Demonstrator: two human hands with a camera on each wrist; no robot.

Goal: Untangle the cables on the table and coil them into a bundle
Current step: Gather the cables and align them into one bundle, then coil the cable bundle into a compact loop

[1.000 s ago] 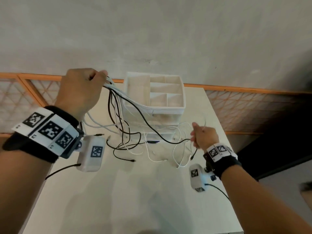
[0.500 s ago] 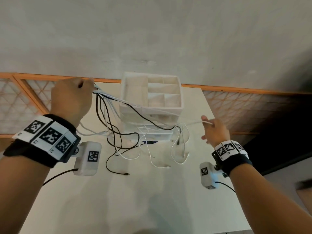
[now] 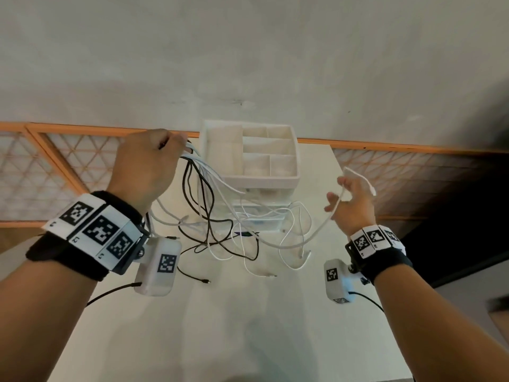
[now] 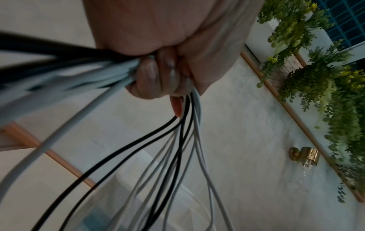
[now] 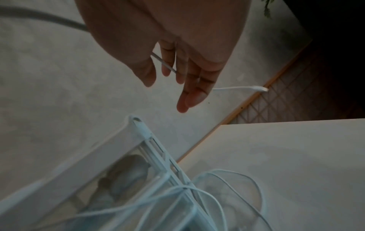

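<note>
A fistful of thin, round, smooth-sheathed black and white cables [image 3: 203,194] is clamped in the left hand [image 3: 143,166] at 10 o'clock of the table [image 3: 248,326], their slack looped beneath, while one white cable [image 3: 330,216] is draped across the loosely spread fingers [image 5: 181,78] of the right hand [image 3: 352,205] at 2 o'clock. That unpinched strand could slide off. The loops could be snagged on the boxy white plastic organiser [image 3: 249,161] at 12 o'clock, so knots would be tightened.

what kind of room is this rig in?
Likely an indoor staged demo corner: a white table against a plaster wall, a white desk organizer, wood lattice trim, hanging greenery.
</note>
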